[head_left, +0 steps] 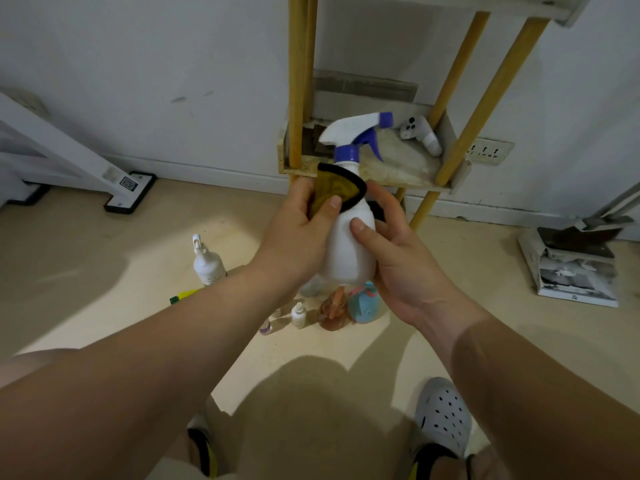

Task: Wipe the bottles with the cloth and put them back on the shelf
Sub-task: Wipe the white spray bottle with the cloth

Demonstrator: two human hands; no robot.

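At frame centre is one white, blue-triggered spray bottle [349, 252]. Left hand [298, 230] pinches one olive cloth [334, 188]; right hand [401, 261] grips the bottle.

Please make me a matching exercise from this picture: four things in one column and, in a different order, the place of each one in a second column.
Things
1. spray bottle
2. cloth
3. controller
4. pump bottle

Places
a. lying on the shelf
b. standing on the floor
c. gripped by the right hand
d. held in the left hand

Pairs: 1-c, 2-d, 3-a, 4-b
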